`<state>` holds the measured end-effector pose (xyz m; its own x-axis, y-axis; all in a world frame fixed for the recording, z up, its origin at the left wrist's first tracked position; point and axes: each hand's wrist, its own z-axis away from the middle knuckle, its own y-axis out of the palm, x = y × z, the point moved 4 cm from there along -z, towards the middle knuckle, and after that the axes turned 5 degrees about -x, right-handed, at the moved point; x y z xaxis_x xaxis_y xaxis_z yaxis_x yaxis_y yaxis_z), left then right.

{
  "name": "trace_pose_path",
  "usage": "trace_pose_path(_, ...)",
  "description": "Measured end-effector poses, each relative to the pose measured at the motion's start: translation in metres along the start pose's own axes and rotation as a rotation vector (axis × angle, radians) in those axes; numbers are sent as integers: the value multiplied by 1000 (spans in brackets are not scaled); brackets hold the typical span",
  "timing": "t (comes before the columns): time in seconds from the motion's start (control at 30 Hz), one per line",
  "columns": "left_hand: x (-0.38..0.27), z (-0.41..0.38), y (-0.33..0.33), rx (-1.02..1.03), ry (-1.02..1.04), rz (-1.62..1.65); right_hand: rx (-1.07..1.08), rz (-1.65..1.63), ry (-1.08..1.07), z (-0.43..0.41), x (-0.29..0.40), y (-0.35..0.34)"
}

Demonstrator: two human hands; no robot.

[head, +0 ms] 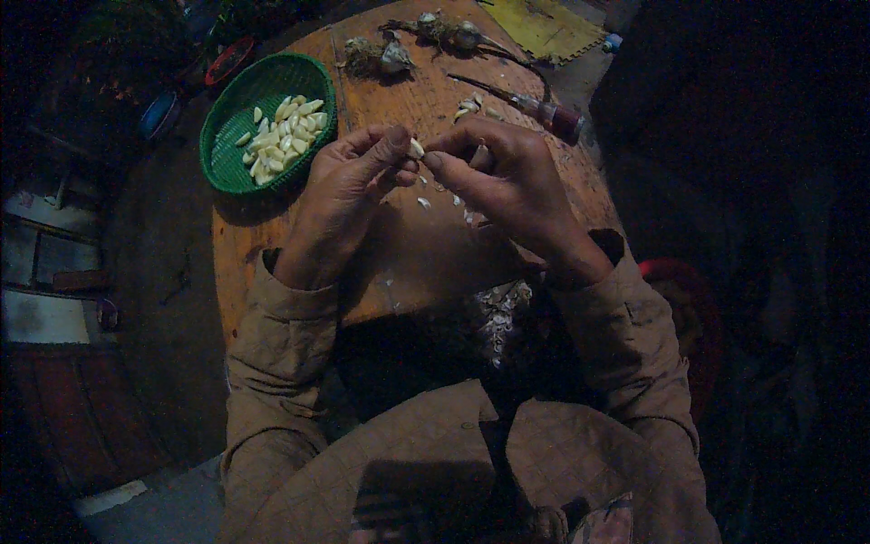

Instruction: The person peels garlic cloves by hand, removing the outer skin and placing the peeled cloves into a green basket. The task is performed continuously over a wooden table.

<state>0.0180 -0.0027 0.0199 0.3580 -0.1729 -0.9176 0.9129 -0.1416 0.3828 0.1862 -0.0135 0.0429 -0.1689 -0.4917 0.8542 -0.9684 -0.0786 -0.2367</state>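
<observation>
Between the fingertips of both hands is a pale garlic clove [416,148], held over the wooden table [272,228]. My left hand [353,183] pinches one end of it between thumb and fingers. The thumb and forefinger of my right hand [506,173] grip the other end. Something small, perhaps an unpeeled clove [482,156], shows within the curled fingers of the right hand. To the left of my left hand stands a green woven basket [217,160] with several peeled garlic cloves [282,139] in it. Bits of garlic skin [424,202] lie below the hands.
Whole garlic bulbs [394,58] with dried roots and stems [503,49] lie at the table's far side. A screwdriver-like tool [561,121] rests at the right edge beside some loose cloves [469,105]. Garlic skins [499,316] are heaped below the near edge.
</observation>
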Motion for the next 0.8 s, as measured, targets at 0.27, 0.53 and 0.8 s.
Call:
trace_pose_path(0.27, 2, 2, 5, 2, -25, -10, -50, -69, 43, 5, -10, 7)
trace_pose_path(0.53, 4, 1, 6, -21, -86, 126, 2, -256, 303, 6, -7, 8)
trace_pose_path(0.8, 2, 5, 12, 88, -99, -24, -1, -525, 432, 2, -4, 7)
